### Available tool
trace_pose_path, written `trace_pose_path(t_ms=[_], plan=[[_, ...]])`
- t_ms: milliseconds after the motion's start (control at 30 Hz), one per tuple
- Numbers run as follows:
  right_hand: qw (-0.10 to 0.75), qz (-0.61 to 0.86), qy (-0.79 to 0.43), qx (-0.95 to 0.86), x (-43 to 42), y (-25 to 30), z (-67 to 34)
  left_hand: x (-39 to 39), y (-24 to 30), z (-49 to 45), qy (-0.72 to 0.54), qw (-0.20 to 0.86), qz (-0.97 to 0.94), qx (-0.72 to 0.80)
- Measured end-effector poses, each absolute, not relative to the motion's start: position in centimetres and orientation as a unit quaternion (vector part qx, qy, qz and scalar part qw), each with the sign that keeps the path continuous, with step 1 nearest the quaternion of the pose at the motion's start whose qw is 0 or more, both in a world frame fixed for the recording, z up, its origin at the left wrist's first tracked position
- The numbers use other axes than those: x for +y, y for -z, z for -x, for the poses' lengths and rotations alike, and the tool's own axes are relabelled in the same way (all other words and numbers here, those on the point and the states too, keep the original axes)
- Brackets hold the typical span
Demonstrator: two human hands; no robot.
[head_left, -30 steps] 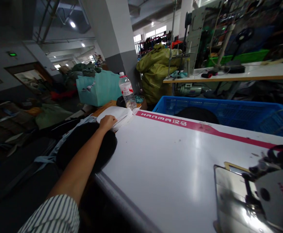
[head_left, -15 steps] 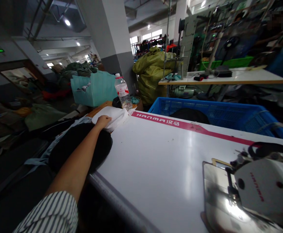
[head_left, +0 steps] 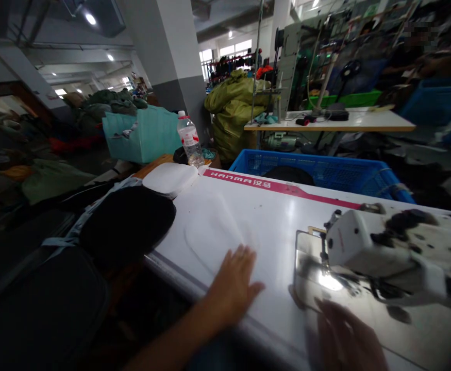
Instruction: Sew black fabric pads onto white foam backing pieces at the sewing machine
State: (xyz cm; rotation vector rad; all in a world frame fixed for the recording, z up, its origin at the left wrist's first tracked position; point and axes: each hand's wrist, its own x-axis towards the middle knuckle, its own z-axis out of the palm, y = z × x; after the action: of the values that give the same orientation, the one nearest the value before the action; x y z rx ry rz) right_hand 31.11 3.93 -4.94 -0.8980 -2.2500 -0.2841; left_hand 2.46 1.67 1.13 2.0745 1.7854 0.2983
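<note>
My left hand (head_left: 233, 286) lies flat with spread fingers on the white table top (head_left: 279, 221), at the lower edge of a rounded white fabric panel (head_left: 210, 232). Blurred by motion, my right hand (head_left: 341, 337) hovers close to the front of the sewing machine's metal plate (head_left: 310, 263), fingers apart. The white sewing machine head (head_left: 364, 242) stands to its upper right. A stack of white rounded fabric pieces (head_left: 170, 179) sits at the table's far left corner. Beside the table lies a black fabric bundle (head_left: 127, 226).
Beyond the table stands a blue plastic crate (head_left: 318, 170) holding something dark. A water bottle (head_left: 188, 139) stands behind the white stack, near a teal bag (head_left: 142, 136) and a yellow-green sack (head_left: 235, 116). A co-worker's arms (head_left: 434, 67) show at another station, upper right.
My left hand has left the white stack and moved right onto the table, where a white panel now lies. My right hand has come into view, and the view has turned right.
</note>
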Motion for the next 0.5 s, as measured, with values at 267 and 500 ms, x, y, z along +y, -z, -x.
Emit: trace_pose_path(t_ms=[267, 500], plan=[[0.249, 0.375, 0.046, -0.892, 1.0, 0.2, -23.5, -5.7, 2.0, -7.3, -0.125, 0.129, -0.742, 0.646], [0.188, 0.449, 0.085, -0.869, -0.1, 2.6, -23.2, -8.4, -0.5, 1.8, -0.126, 0.100, -0.728, 0.666]])
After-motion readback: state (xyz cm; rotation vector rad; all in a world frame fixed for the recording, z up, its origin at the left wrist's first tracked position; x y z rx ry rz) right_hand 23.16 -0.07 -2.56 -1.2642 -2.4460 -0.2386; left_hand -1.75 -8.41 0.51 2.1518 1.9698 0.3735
